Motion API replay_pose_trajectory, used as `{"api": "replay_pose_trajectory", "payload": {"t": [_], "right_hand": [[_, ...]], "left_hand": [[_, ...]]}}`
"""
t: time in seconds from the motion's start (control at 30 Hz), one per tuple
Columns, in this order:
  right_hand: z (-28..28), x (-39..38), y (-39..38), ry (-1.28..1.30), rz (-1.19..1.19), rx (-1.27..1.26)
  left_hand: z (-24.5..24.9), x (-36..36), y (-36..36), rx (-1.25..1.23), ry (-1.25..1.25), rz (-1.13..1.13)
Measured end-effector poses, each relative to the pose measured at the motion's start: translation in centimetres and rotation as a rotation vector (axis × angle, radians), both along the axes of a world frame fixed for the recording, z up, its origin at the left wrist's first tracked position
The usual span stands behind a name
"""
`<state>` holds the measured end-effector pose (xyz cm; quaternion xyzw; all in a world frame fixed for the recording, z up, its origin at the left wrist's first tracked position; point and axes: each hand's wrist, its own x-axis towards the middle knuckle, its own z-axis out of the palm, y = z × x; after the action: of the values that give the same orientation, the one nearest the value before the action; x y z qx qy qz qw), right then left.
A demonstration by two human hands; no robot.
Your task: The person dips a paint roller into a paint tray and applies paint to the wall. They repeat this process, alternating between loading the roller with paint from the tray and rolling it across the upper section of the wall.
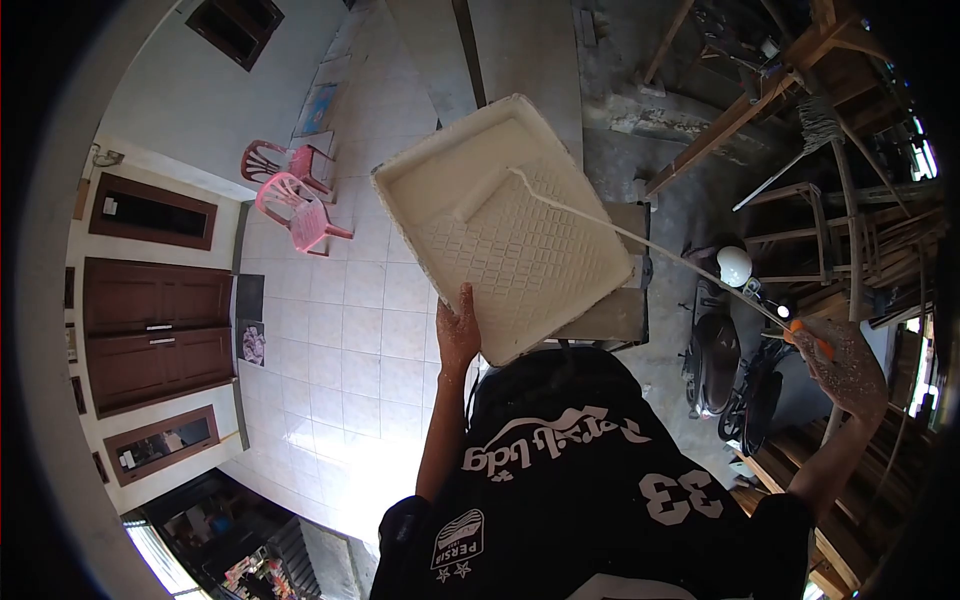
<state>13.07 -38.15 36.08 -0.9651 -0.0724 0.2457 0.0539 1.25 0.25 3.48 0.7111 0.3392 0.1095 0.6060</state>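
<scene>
My left hand [459, 335] grips the near left rim of a paint tray [408, 222], thumb on top and the other fingers hidden beneath. Cream paint coats the tray's ribbed slope and its deeper far end. A paint roller [484, 196] lies across the slope, its head covered in the same paint. From it a long paint-coated wire frame runs right to an orange handle. Closed around that handle is my right hand [845, 372], out to the right and speckled with paint.
Two pink plastic chairs [305, 225] stand on the tiled floor [365, 310] to the left, near brown double doors [158, 335]. At right are a parked motorcycle [715, 365], a white helmet [734, 266] and stacked timber [900, 250]. Planks lie under the tray.
</scene>
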Motion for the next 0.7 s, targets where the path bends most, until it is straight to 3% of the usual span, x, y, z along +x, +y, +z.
{"api": "replay_pose_trajectory", "payload": {"t": [0.07,0.17,0.27,0.33,0.47,0.6,0.7], "right_hand": [[2.1,-0.5,1.1,0.013,-0.383,-0.036],[2.6,-0.7,-2.8,-0.036,-0.279,-0.015],[1.9,-0.1,-1.6,0.042,-0.283,0.112],[-0.1,0.0,-0.6,-0.024,-0.089,0.055],[-0.8,-0.4,-0.9,-0.139,0.054,0.032],[3.4,-0.4,-0.9,0.109,-0.351,-0.055],[2.4,-0.8,-3.1,-0.022,-0.265,-0.075]], "left_hand": [[0.0,0.0,0.0,0.01,0.007,0.005],[0.7,0.1,-0.3,0.062,0.019,0.017],[0.1,0.0,-0.1,0.027,0.011,0.015],[-0.7,-0.1,0.1,-0.011,0.006,0.019],[-0.3,0.0,-0.1,-0.04,-0.008,0.057],[0.4,0.1,-0.2,-0.003,0.02,0.052],[1.1,0.1,-0.3,0.018,0.027,0.048]]}}
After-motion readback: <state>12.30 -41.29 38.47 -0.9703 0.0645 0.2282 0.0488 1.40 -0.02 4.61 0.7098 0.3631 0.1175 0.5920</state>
